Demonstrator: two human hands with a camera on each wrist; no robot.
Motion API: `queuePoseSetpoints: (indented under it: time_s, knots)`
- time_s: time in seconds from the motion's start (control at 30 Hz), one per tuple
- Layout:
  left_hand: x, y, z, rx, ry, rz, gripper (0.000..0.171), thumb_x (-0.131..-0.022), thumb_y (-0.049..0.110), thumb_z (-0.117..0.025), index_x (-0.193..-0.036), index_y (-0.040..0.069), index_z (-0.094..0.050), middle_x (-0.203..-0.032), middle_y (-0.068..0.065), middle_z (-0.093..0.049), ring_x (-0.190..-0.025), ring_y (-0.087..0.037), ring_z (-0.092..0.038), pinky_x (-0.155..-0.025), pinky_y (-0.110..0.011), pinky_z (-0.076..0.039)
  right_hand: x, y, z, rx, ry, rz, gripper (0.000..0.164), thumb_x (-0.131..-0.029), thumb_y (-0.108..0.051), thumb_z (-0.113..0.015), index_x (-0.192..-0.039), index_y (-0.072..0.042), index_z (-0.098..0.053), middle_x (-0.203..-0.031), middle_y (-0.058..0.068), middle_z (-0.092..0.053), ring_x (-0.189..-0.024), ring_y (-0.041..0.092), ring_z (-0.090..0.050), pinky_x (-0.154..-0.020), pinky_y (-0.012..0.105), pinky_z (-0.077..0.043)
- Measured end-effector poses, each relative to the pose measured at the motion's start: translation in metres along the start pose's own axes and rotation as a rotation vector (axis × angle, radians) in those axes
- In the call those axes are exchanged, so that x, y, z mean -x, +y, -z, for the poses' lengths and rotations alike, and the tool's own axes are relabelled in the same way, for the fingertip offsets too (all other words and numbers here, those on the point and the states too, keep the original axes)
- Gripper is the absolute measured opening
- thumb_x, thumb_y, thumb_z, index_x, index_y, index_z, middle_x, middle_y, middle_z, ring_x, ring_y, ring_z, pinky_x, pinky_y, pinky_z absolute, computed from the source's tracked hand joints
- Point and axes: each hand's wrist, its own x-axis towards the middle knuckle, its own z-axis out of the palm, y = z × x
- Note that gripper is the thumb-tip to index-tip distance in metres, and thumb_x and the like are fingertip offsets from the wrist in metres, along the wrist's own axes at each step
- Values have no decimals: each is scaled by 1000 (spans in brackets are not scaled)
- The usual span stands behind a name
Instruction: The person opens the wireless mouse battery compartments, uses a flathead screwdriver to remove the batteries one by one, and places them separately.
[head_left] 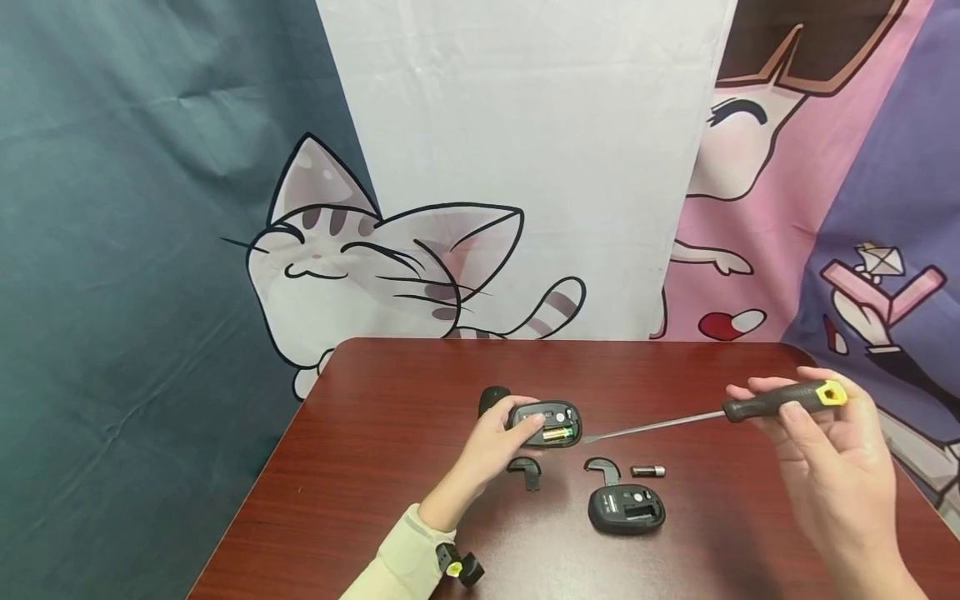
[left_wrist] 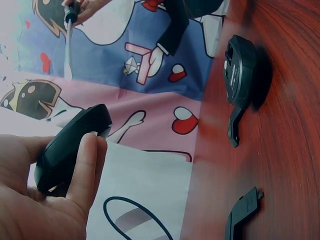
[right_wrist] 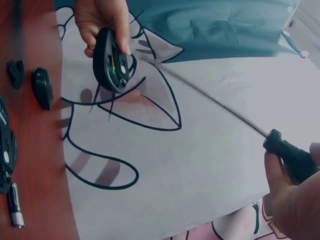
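My left hand (head_left: 495,442) holds a black computer mouse (head_left: 521,414) underside up, with its battery compartment uncovered. A battery (head_left: 557,434) lies inside that compartment. In my right hand (head_left: 836,475) is a screwdriver (head_left: 765,404), gripped by its black and yellow handle. Its long metal shaft points left, and the tip appears just right of the held mouse in the head view. Below, a second mouse (head_left: 626,521) rests upside down on the table, its battery slot bare. From the left wrist, the held mouse (left_wrist: 65,145) shows its dark shell between thumb and fingers.
A hooked black cover (head_left: 531,472) lies below my left hand. Another cover (head_left: 604,468) touches the second mouse's upper edge, with a loose battery (head_left: 648,472) to its right. Behind my left hand stands a rounded black object (head_left: 491,397). All are on a reddish-brown table (head_left: 360,467).
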Motion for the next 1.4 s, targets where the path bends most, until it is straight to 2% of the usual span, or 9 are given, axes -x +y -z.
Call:
queuePoseSetpoints:
  time_s: [0.13, 0.27, 0.37, 0.43, 0.5, 0.73, 1.0, 1.2, 1.4]
  knots:
    - [0, 0, -2, -6, 3, 7, 40, -90, 25, -63, -124, 6, -52, -104, -14, -63, -75, -25, -69, -66, -34, -61, 1, 3, -5, 114, -6, 58, 48, -87, 28, -21, -133, 14, -18, -118, 41, -47, -107, 53, -52, -102, 50, -40]
    - [7, 14, -4, -21, -4, 1, 38, -91, 21, -61, -121, 1, -51, -102, -15, -63, -76, -29, -69, -68, -35, -61, 1, 5, -10, 231, -21, 119, 49, -83, 31, -28, -129, 19, -19, -115, 42, -48, -103, 51, -56, -98, 48, -45]
    - [6, 11, -4, -14, -8, -5, 39, -91, 23, -61, -120, 0, -50, -101, -15, -63, -76, -28, -69, -68, -36, -61, 2, 5, -12, 311, -48, 128, 50, -81, 32, -33, -127, 22, -20, -114, 41, -49, -102, 48, -58, -96, 44, -49]
    - [2, 3, -4, -5, -11, -5, 40, -90, 25, -62, -120, 0, -50, -102, -15, -63, -75, -26, -69, -67, -36, -61, 2, 5, -14, 352, -56, 115, 51, -80, 33, -34, -127, 23, -21, -114, 39, -50, -102, 46, -59, -96, 41, -49]
    - [-2, -7, -3, 2, -15, -6, 42, -90, 27, -63, -120, 1, -50, -102, -16, -63, -75, -24, -69, -66, -35, -61, 3, 6, -15, 382, -65, 104, 50, -79, 34, -35, -126, 24, -22, -113, 38, -51, -102, 44, -60, -97, 39, -49]
    - [0, -7, -4, -9, -16, -14, 40, -90, 26, -63, -120, 3, -51, -103, -16, -61, -75, -24, -69, -66, -36, -61, 5, 12, -21, 476, -104, 138, 41, -82, 29, -38, -121, 24, -26, -111, 35, -54, -101, 38, -62, -96, 33, -50]
    - [-1, -6, -4, -18, -19, -33, 38, -89, 27, -63, -118, 5, -53, -104, -16, -61, -75, -25, -69, -65, -37, -61, 8, 17, -25, 577, -113, 151, 41, -82, 28, -41, -120, 24, -27, -112, 33, -55, -101, 33, -63, -94, 27, -51]
    - [-2, -6, -5, -33, -7, -34, 35, -90, 25, -63, -118, 7, -52, -104, -16, -61, -75, -24, -69, -68, -43, -60, 8, 19, -29, 640, -111, 156, 40, -82, 27, -43, -119, 24, -29, -111, 31, -57, -101, 29, -64, -92, 23, -51]
    - [4, 6, -6, -44, -7, -35, 32, -92, 17, -59, -119, 2, -51, -103, -17, -61, -76, -26, -69, -67, -38, -61, 9, 21, -29, 685, -96, 176, 42, -80, 27, -45, -119, 23, -30, -109, 29, -59, -99, 27, -65, -90, 21, -52]
